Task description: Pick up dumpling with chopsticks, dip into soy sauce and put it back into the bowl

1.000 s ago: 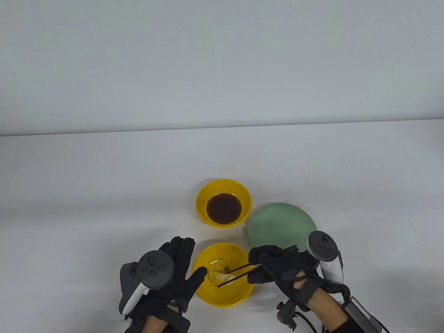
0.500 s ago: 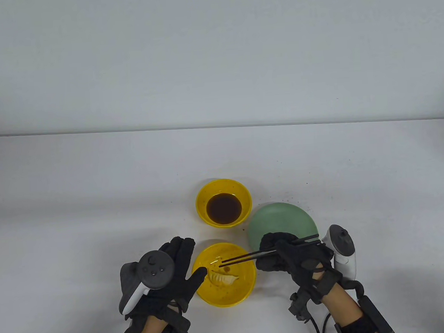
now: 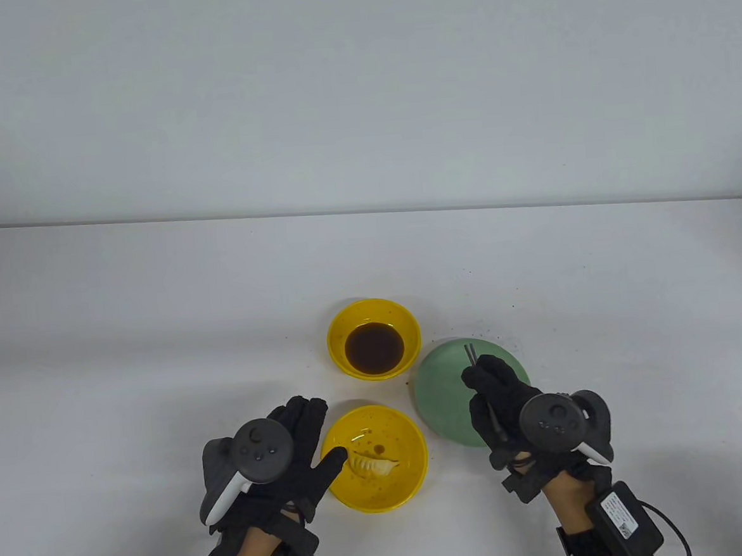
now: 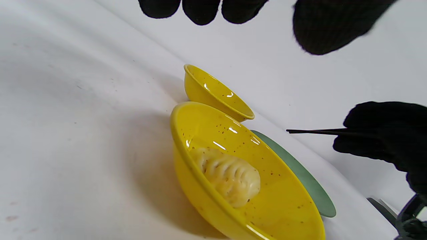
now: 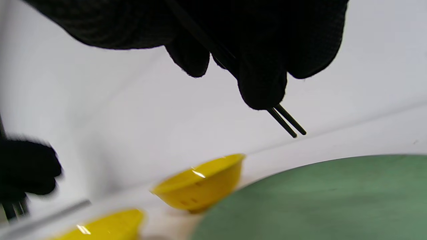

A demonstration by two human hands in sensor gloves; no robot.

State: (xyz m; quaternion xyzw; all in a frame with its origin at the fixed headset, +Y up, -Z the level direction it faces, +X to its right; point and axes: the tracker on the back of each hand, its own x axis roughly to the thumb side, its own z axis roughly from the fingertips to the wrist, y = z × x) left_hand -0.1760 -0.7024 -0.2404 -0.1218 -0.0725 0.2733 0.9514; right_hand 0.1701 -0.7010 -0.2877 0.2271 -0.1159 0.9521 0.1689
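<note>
A pale pleated dumpling (image 3: 372, 463) (image 4: 230, 176) lies in the near yellow bowl (image 3: 414, 437) (image 4: 186, 133). My left hand (image 3: 306, 438) lies flat beside that bowl, fingers straight, thumb tip at its left rim. The far yellow bowl (image 3: 336, 331) (image 4: 213, 93) holds dark soy sauce (image 3: 374, 346). My right hand (image 3: 490, 387) grips a pair of black chopsticks (image 3: 469, 352) (image 5: 287, 121) above the green plate (image 3: 442, 381). Their tips lie together, point away from me and carry nothing.
The green plate (image 5: 317, 200) sits right of both bowls, close to them. Small brown spatters (image 3: 483, 333) dot the white table behind the plate. A cabled black box (image 3: 622, 514) is strapped on my right forearm.
My right hand has lifted the chopsticks out of the near bowl and swung right over the green plate, tips turning from leftward to pointing away. The dumpling stayed in the bowl. The left hand has not moved.
</note>
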